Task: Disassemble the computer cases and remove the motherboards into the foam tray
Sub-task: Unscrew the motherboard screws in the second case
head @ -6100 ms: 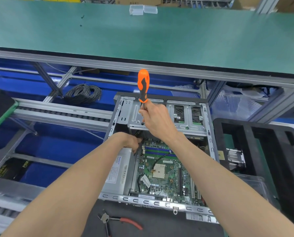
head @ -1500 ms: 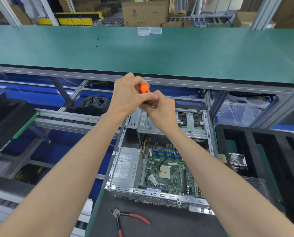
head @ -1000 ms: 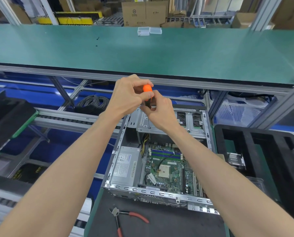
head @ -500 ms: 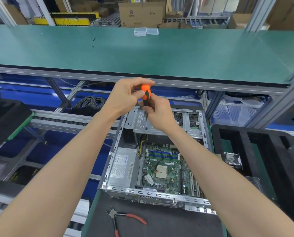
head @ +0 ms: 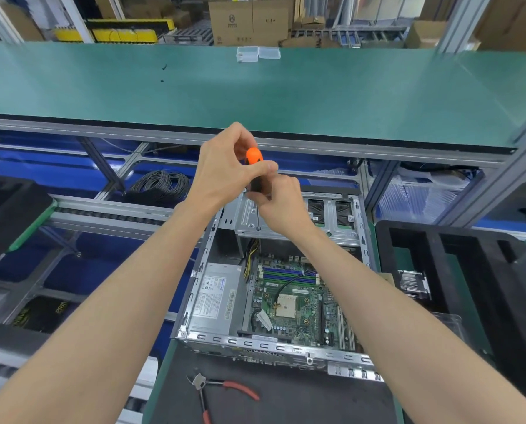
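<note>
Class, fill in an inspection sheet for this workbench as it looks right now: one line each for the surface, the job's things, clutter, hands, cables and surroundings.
Surface: dark mat at the near edge, under the case front.
Job's things: open computer case with motherboard inside, beside a grey power supply; orange-and-black screwdriver upright, tip on the drive cage; black foam tray at right.
Clutter: red-handled pliers on the mat.
Hands: left hand grips the screwdriver's top; right hand grips lower down.
Cables: yellow and black wires inside the case; grey coil on the lower level.
Surroundings: green shelf above; cardboard boxes behind.
</note>
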`<state>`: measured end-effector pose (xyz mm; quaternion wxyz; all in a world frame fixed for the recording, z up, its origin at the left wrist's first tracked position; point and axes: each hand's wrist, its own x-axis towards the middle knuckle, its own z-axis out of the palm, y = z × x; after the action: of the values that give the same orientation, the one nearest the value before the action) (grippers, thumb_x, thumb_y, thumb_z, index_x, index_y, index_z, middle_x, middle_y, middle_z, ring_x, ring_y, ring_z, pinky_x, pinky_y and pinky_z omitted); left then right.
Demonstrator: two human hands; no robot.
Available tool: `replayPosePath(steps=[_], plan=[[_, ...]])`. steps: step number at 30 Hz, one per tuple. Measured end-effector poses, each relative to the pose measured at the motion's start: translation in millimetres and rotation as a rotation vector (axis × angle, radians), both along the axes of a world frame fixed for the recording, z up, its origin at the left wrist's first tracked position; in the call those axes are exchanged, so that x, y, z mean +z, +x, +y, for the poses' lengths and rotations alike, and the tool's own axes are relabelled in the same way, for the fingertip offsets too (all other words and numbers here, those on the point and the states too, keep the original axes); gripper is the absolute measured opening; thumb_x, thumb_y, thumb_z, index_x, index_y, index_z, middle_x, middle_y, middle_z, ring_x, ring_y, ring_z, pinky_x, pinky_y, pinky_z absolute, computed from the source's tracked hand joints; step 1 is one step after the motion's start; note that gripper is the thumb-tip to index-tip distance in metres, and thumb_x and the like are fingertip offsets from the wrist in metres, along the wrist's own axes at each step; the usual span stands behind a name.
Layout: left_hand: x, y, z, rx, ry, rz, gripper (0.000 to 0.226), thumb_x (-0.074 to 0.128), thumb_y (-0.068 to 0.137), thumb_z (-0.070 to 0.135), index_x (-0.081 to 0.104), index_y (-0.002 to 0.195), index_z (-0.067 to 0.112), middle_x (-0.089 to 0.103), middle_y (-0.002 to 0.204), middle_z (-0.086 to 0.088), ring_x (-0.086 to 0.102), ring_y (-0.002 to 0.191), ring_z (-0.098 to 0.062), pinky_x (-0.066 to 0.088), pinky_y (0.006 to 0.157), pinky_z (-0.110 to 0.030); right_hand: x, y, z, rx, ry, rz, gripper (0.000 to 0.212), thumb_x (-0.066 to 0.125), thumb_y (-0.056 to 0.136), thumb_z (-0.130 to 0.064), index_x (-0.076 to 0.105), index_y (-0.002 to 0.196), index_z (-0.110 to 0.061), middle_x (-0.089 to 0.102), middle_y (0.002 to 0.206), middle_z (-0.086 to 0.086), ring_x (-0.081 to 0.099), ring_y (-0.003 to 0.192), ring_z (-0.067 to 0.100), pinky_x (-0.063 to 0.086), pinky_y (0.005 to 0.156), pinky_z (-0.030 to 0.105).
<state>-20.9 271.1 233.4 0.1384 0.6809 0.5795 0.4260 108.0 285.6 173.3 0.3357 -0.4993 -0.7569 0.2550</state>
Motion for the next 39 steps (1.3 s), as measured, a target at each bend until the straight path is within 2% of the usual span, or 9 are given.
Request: replayPosePath(steps=[3, 5, 11, 18, 25, 28, 31, 35, 39], plan=[[4, -5, -3, -0.215, -0.049, 0.020, 0.038, 0.063, 0.086, 0.004, 0.068, 0.118, 0.023, 0.070, 0.117, 0.007, 0.064, 0.112, -0.006, 0.054, 0.098, -0.036, 2, 2, 0, 0.044, -0.014, 0.073, 0.013, 0.066, 0.091, -0.005, 0.063, 0.102, -0.011, 0.061, 0.082, -0.015, 0.055, 0.071, 0.007, 0.042, 0.074, 0.029], [7, -7, -4, -0.211, -0.059, 0.067, 0.043, 0.059, 0.087, -0.004, 0.072, 0.118, 0.022, 0.070, 0.113, 0.007, 0.064, 0.110, -0.009, 0.053, 0.097, -0.033, 4, 5, 1, 0.088, -0.053, 0.086, 0.017, 0.063, 0.091, 0.000, 0.061, 0.102, -0.013, 0.063, 0.085, -0.015, 0.055, 0.071, -0.002, 0.042, 0.076, 0.027], [9, -6, -2, -0.084, 0.030, 0.176, 0.016, 0.077, 0.082, 0.020, 0.076, 0.098, 0.021, 0.062, 0.087, 0.003, 0.061, 0.077, -0.015, 0.053, 0.081, -0.038, 4, 3, 0, 0.043, 0.006, 0.092, 0.026, 0.075, 0.084, -0.023, 0.064, 0.104, -0.010, 0.071, 0.090, 0.002, 0.066, 0.085, 0.021, 0.052, 0.082, 0.037], [12, -1, 4, 0.059, 0.014, 0.319, 0.046, 0.080, 0.069, 0.060, 0.072, 0.086, 0.018, 0.064, 0.084, 0.000, 0.060, 0.079, -0.017, 0.049, 0.076, -0.036, -2, -5, 5, -0.068, 0.040, 0.019, 0.014, 0.073, 0.088, -0.021, 0.073, 0.093, -0.008, 0.074, 0.086, 0.004, 0.065, 0.084, 0.027, 0.048, 0.077, 0.037], [11, -10, -2, -0.180, -0.090, 0.112, 0.037, 0.063, 0.088, 0.000, 0.071, 0.117, 0.023, 0.072, 0.106, 0.005, 0.067, 0.101, -0.009, 0.054, 0.096, -0.037, 3, 4, 2, 0.074, -0.048, 0.092, 0.020, 0.060, 0.092, 0.001, 0.060, 0.106, -0.013, 0.074, 0.102, -0.002, 0.067, 0.093, 0.016, 0.046, 0.078, 0.025], [9, -7, -1, -0.139, -0.030, 0.121, 0.024, 0.071, 0.084, 0.006, 0.072, 0.104, 0.019, 0.072, 0.095, 0.005, 0.068, 0.085, -0.007, 0.056, 0.087, -0.035, 2, 7, 2, 0.113, -0.059, 0.088, 0.024, 0.056, 0.089, 0.001, 0.056, 0.103, -0.018, 0.074, 0.101, 0.002, 0.063, 0.075, 0.002, 0.043, 0.062, 0.008], [9, -6, 0, -0.064, 0.016, 0.116, 0.018, 0.080, 0.078, 0.021, 0.070, 0.092, 0.016, 0.069, 0.083, 0.006, 0.064, 0.070, -0.004, 0.054, 0.074, -0.028, -8, 3, -1, 0.078, -0.051, 0.031, 0.018, 0.066, 0.087, -0.013, 0.057, 0.103, -0.014, 0.072, 0.089, 0.006, 0.064, 0.075, 0.022, 0.052, 0.070, 0.034], [5, -5, 3, 0.064, 0.051, 0.136, 0.041, 0.084, 0.070, 0.047, 0.061, 0.077, 0.015, 0.065, 0.066, 0.008, 0.061, 0.061, -0.007, 0.053, 0.067, -0.032, -26, 0, -3, 0.012, -0.033, -0.007, 0.027, 0.075, 0.087, -0.027, 0.058, 0.103, -0.014, 0.067, 0.084, -0.005, 0.068, 0.085, 0.022, 0.051, 0.080, 0.038], [-1, -4, 9, 0.206, 0.093, 0.229, 0.060, 0.078, 0.068, 0.062, 0.041, 0.069, 0.015, 0.047, 0.057, 0.005, 0.041, 0.056, -0.016, 0.042, 0.062, -0.039, -24, -8, -2, -0.033, 0.064, 0.073, 0.041, 0.074, 0.086, -0.038, 0.052, 0.114, -0.018, 0.066, 0.092, -0.011, 0.067, 0.076, 0.012, 0.052, 0.069, 0.035]])
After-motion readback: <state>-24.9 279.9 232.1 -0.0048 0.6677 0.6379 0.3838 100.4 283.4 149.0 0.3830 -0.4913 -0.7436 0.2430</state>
